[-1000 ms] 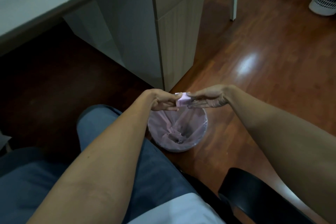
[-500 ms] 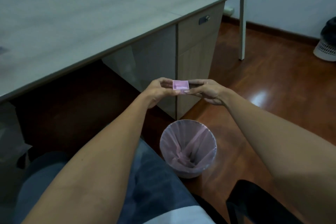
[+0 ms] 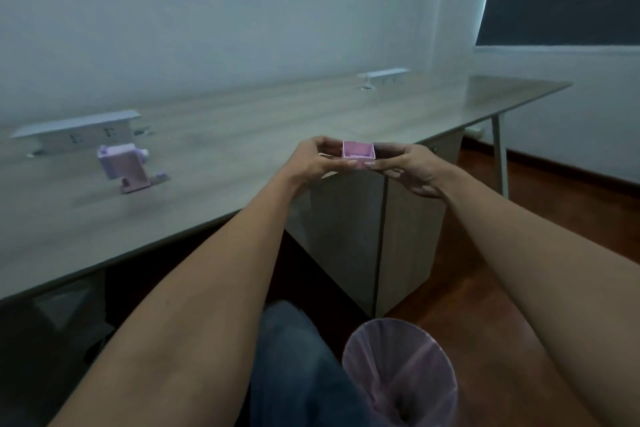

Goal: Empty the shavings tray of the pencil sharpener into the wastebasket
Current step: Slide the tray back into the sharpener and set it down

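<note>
Shavings tray (image 3: 358, 153) pinched between left hand (image 3: 317, 163) and right hand (image 3: 410, 168), both grips closed on its ends, mouth up, looks empty. Pencil sharpener (image 3: 125, 167) sits on desk (image 3: 242, 135) at 9 o'clock from tray, left hand nearer. Wastebasket (image 3: 401, 371) at 6 o'clock below.

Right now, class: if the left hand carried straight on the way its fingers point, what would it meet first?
The left hand points rightward at the pink shavings tray, which it already grips; beyond that comes the right hand pinching the tray's other side.
</note>
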A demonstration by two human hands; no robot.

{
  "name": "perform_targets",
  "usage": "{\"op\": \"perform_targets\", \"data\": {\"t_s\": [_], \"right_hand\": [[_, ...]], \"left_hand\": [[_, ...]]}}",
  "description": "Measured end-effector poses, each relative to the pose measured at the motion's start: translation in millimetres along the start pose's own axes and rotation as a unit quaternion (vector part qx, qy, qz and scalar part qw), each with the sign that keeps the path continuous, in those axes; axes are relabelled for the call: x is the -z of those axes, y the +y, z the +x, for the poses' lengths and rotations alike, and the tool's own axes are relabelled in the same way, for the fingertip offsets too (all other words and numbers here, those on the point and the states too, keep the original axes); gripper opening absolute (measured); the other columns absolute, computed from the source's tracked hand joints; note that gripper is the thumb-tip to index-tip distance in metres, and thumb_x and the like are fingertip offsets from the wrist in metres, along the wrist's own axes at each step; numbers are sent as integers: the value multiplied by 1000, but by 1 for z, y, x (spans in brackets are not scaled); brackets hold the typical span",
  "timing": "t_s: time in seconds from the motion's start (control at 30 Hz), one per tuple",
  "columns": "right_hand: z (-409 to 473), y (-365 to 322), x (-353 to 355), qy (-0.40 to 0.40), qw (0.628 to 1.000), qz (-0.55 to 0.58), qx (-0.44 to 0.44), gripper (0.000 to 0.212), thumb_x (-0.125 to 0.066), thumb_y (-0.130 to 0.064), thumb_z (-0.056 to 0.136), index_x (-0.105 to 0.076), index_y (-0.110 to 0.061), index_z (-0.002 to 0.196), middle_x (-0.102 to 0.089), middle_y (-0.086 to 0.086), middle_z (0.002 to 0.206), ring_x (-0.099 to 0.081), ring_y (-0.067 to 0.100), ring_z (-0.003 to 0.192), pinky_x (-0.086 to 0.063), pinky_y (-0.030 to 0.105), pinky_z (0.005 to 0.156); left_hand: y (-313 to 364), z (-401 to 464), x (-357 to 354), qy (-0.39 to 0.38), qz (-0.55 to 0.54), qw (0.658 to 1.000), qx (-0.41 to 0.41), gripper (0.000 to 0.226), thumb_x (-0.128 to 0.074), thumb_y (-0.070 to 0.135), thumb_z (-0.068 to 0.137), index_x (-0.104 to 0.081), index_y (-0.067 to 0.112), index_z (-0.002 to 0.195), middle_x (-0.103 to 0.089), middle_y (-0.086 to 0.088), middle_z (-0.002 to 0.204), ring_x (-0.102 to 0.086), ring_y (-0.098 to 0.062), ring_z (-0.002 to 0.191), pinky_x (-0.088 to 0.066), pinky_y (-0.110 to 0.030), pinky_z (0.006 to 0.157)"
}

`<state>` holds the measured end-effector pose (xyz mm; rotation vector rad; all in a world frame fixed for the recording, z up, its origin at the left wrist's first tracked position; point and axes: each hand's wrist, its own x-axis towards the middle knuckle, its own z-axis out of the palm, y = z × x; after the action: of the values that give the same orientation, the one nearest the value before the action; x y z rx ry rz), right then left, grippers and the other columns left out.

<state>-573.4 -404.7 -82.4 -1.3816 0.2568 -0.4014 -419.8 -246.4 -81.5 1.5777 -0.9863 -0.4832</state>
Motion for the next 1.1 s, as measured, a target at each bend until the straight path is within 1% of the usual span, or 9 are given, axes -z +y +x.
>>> {"op": "perform_targets", "data": {"t_s": [0.1, 0.27, 0.43, 0.57, 0.7, 0.77, 0.87, 0.97, 1.1], "right_hand": [[19, -23, -31, -44, 999, -23, 22, 40, -68, 16, 79, -71, -6, 112, -78, 7, 108, -73, 16, 104, -54, 21, 96], [52, -43, -93, -110, 992, -33, 45, 37, -68, 11, 83, -71, -7, 115, -75, 8, 115, -71, 16, 109, -52, 21, 99], [85, -39, -160, -154, 985, -31, 64, 44, -69, 6, 85, -65, -1, 128, -70, 12, 127, -67, 19, 119, -49, 25, 102], [108, -35, -220, -183, 980, -39, 73, 48, -70, 7, 84, -61, 3, 131, -70, 14, 127, -67, 18, 119, -52, 22, 97], [129, -34, -278, -230, 968, -58, 80, 37, -70, 7, 84, -69, -4, 119, -74, 10, 116, -72, 15, 106, -55, 18, 90], [139, -33, -301, -244, 964, -69, 81, 38, -71, 5, 84, -68, -3, 121, -74, 11, 118, -72, 15, 106, -54, 20, 93], [158, -29, -330, -265, 957, -95, 73, 42, -74, 0, 84, -68, -2, 125, -72, 12, 124, -68, 18, 118, -49, 27, 103], [173, -20, -352, -266, 955, -112, 62, 52, -80, -7, 81, -64, 0, 129, -73, 9, 123, -66, 19, 120, -47, 31, 108], [186, 2, -361, -215, 962, -147, 81, 61, -85, -16, 76, -63, 0, 130, -70, 7, 124, -65, 17, 117, -47, 29, 105]], "left_hand": [[24, -7, 34, 17, 9, 1000, -13, 60, -89, 12, 70, -62, 0, 123, -73, -14, 114, -73, -22, 101, -58, -30, 90], [44, -21, 102, 59, 38, 997, -16, 62, -88, 19, 71, -61, 4, 125, -74, -12, 113, -72, -22, 103, -56, -29, 89], [49, -41, 169, 125, 46, 991, -26, 58, -85, 17, 75, -62, 6, 128, -72, -13, 117, -71, -22, 106, -54, -34, 97], [44, -65, 221, 184, 72, 980, -24, 58, -85, 23, 76, -63, 9, 128, -72, -9, 119, -72, -19, 107, -55, -31, 96], [38, -89, 274, 233, 96, 968, -17, 62, -86, 28, 74, -63, 10, 128, -73, -8, 117, -72, -18, 107, -56, -29, 96], [35, -100, 295, 249, 100, 963, -7, 61, -86, 30, 74, -65, 10, 127, -73, -7, 118, -71, -18, 110, -56, -30, 96], [29, -112, 321, 261, 88, 961, 3, 53, -82, 24, 80, -66, 7, 126, -74, -8, 120, -69, -19, 114, -54, -27, 98], [21, -124, 341, 287, 73, 955, 11, 48, -80, 21, 82, -66, 3, 125, -73, -12, 121, -69, -21, 115, -52, -28, 101], [11, -144, 367, 324, 75, 943, 30, 42, -78, 16, 84, -68, 1, 122, -73, -13, 118, -67, -15, 102, -51, -19, 92]]}}
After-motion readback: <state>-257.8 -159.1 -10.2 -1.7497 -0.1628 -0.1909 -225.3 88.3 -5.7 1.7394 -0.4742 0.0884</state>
